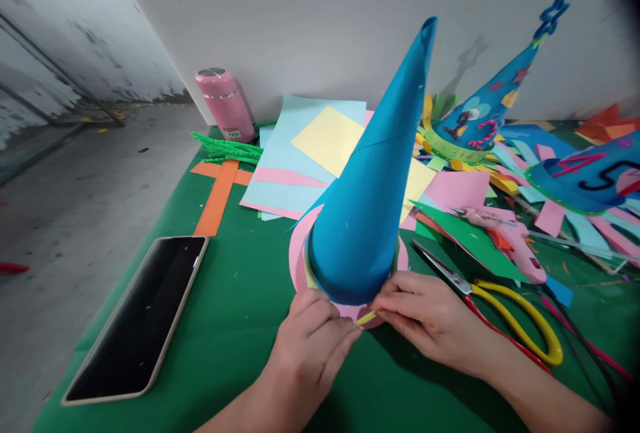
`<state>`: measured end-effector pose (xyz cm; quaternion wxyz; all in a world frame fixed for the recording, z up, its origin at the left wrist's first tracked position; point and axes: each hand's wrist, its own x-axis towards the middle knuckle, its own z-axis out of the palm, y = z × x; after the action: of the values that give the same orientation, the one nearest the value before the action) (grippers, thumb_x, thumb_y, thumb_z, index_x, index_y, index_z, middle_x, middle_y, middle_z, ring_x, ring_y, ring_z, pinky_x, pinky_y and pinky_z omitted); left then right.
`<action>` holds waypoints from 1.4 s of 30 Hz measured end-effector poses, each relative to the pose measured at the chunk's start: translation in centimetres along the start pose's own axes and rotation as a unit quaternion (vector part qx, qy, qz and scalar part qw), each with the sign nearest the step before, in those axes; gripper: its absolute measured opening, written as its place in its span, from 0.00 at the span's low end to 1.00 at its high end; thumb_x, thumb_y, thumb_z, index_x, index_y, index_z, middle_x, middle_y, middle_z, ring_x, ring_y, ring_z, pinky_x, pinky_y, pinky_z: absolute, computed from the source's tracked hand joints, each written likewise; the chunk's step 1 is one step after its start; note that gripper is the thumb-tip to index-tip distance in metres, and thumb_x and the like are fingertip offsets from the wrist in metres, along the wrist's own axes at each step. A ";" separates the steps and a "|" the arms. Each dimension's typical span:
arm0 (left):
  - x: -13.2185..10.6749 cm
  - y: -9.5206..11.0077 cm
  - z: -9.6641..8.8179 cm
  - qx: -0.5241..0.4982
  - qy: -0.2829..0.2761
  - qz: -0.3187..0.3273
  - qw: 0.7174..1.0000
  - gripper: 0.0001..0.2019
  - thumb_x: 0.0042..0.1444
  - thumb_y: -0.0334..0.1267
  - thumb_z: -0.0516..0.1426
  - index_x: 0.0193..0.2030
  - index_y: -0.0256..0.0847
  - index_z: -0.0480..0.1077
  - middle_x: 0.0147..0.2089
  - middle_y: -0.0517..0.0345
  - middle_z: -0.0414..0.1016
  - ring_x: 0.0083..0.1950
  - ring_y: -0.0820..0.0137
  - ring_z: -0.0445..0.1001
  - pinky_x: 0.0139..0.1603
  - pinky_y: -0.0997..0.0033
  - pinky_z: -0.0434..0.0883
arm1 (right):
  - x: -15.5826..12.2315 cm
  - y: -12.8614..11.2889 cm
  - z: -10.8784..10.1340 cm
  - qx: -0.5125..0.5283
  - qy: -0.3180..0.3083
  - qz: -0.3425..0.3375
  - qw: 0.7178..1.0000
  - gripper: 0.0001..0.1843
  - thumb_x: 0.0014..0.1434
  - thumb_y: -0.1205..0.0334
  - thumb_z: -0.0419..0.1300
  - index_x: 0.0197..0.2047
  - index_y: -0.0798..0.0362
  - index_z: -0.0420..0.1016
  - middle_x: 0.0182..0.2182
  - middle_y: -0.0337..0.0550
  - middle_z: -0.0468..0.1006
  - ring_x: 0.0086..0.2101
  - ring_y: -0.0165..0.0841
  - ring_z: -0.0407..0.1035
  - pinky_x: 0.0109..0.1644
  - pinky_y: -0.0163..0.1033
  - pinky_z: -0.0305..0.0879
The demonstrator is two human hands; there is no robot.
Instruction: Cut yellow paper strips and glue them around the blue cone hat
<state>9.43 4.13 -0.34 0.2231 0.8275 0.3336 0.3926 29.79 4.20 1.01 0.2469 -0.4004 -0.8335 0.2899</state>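
A tall blue paper cone [365, 206] stands upright, leaning to the right, on a pink paper disc [299, 256]. Around the cone's foot runs a thin yellow paper strip [367, 318], partly hidden by my fingers. My left hand [313, 336] is closed, pinching the strip at the front left of the base. From the right, my right hand [427, 316] pinches the strip's other part between thumb and fingers, close against the cone. The fingertips of both hands are a short gap apart.
Yellow-and-red-handled scissors [520, 316] and a pink glue gun [515, 239] lie to the right. Two decorated paper hats [490, 109] stand behind them. A phone [137, 316] lies left. Paper sheets [295, 129], green pipe cleaners [225, 148] and a pink bottle [227, 103] are at the back.
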 end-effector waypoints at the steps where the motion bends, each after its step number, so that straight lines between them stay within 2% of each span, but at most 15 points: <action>1: 0.0 0.0 0.0 -0.003 -0.002 -0.004 1.000 0.07 0.51 0.22 0.54 0.29 0.36 0.70 0.25 0.58 0.66 0.30 0.72 0.63 0.31 0.73 0.66 | 0.0 0.0 0.0 -0.002 -0.001 -0.003 1.000 0.10 0.58 0.70 0.52 0.41 0.54 0.71 0.32 0.42 0.70 0.32 0.27 0.64 0.32 0.32 0.59; 15: 0.0 -0.3 -0.2 -0.001 -0.020 -0.027 0.999 0.06 0.52 0.24 0.54 0.29 0.38 0.70 0.25 0.59 0.65 0.29 0.72 0.62 0.30 0.71 0.64 | -0.3 0.1 0.2 -0.059 0.012 -0.025 0.998 0.11 0.58 0.70 0.53 0.43 0.53 0.71 0.32 0.42 0.71 0.33 0.28 0.63 0.32 0.34 0.59; 42: 0.5 -0.5 -0.1 0.034 -0.021 -0.035 0.999 0.06 0.52 0.30 0.55 0.27 0.38 0.72 0.24 0.57 0.69 0.28 0.71 0.67 0.28 0.72 0.66 | -0.2 0.0 0.0 -0.047 -0.015 -0.017 0.999 0.10 0.58 0.69 0.51 0.41 0.52 0.72 0.31 0.41 0.71 0.32 0.28 0.63 0.31 0.34 0.58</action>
<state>9.32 4.85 -0.36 0.2150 0.8306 0.3707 0.3557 29.91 4.03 1.00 0.2203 -0.3927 -0.8566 0.2520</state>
